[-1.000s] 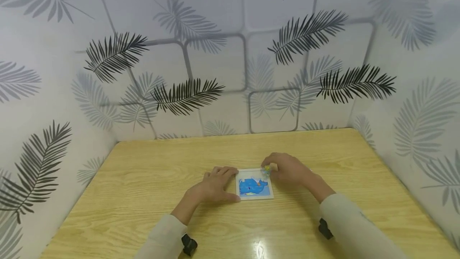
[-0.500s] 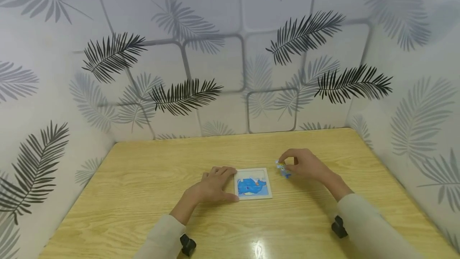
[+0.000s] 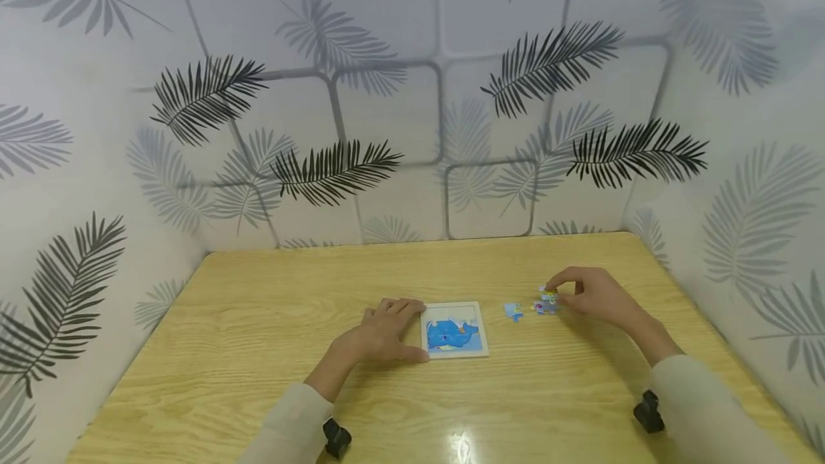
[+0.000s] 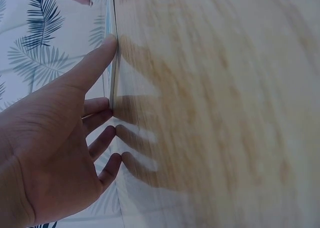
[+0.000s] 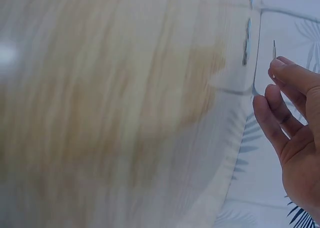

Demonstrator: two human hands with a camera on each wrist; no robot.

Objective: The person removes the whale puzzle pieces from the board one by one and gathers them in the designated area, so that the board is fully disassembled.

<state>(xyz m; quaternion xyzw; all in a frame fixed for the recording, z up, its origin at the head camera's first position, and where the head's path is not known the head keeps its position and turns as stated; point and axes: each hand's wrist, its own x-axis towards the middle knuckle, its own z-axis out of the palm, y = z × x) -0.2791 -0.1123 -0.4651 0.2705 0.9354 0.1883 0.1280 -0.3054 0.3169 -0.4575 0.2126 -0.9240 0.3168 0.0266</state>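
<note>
In the head view my left hand (image 3: 387, 331) lies beside a small white-framed jigsaw puzzle (image 3: 454, 331) showing a blue whale. Its thumb and index finger touch the near and far left corners, and the left wrist view shows the thumb (image 4: 97, 62) straight against the frame's thin edge. To the right, my right hand (image 3: 596, 296) pinches a puzzle piece (image 5: 274, 50) between thumb and fingertips. That piece is seen edge-on in the right wrist view, above the table. Close under the hand lies another puzzle piece (image 3: 540, 306), and a pale blue piece (image 3: 513, 311) sits nearer the puzzle.
A wood-grain table (image 3: 290, 292) carries everything. Behind it and at both sides stand pale walls (image 3: 399, 120) with a leaf print. Black wrist devices (image 3: 337, 439) show below the sleeves.
My right hand has moved from the puzzle's far right corner rightward across the table, carrying a piece. Loose pieces beside the puzzle now show. My left hand has stayed at the frame.
</note>
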